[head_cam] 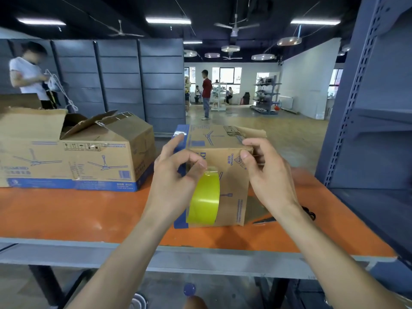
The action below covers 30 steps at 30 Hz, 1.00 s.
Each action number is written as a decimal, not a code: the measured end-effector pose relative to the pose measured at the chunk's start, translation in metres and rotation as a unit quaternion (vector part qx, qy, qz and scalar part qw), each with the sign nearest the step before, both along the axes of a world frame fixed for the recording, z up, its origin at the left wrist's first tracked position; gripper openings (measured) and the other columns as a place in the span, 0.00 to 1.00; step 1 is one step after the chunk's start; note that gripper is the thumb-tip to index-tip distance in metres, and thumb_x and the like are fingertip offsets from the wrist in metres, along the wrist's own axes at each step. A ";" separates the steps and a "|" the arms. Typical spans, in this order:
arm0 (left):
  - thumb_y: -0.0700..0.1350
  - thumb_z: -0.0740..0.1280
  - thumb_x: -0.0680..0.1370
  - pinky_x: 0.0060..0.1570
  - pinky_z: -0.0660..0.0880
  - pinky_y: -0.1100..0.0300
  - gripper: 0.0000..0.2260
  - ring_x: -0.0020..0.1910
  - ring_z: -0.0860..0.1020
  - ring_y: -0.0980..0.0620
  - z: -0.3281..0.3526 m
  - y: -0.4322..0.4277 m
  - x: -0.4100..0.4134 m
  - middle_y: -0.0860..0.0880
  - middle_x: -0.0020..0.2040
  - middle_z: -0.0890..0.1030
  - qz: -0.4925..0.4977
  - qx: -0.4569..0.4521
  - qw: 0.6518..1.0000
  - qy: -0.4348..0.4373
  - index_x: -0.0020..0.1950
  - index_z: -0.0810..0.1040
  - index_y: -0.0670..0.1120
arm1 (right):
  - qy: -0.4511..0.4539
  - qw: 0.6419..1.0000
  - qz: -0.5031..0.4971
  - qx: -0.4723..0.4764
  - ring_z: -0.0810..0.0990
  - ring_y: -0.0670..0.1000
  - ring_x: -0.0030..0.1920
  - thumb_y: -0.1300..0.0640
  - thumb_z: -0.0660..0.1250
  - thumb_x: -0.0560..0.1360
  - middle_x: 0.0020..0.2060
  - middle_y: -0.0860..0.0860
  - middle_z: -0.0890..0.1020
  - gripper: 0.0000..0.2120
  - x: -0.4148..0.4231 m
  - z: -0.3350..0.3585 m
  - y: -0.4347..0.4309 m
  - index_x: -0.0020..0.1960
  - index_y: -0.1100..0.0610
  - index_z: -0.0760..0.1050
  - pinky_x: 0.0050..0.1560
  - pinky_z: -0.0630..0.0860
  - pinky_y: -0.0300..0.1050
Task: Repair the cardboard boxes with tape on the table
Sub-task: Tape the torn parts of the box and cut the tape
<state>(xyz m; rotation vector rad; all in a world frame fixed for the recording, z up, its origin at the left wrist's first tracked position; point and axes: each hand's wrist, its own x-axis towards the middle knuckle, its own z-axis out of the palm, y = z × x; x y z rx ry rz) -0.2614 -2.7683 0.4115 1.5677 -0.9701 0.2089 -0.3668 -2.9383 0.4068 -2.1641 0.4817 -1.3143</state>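
Left hand (176,175) pinches yellow tape (204,198) against small box (225,172); right hand (265,175) grips top flap. Risk: strip wrinkles, flap springs open.

The left hand (176,172) hides part of the tape (204,198); the far-left box (66,152) is cut off by the edge.

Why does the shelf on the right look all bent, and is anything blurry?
Head view: the wide lens bows the edges, so the grey shelving leans inward; the left hand pinching the yellow tape is slightly motion-blurred; ceiling lights glare white; the small box stays fairly sharp.
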 end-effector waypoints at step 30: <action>0.44 0.73 0.78 0.78 0.55 0.50 0.08 0.80 0.53 0.61 -0.010 0.003 -0.007 0.61 0.80 0.60 0.006 0.040 0.999 -0.012 0.41 0.82 0.57 | 0.013 0.999 0.021 0.042 0.78 0.38 0.51 0.50 0.69 0.78 0.51 0.37 0.79 0.13 -0.008 0.003 -0.006 0.61 0.44 0.70 0.53 0.75 0.42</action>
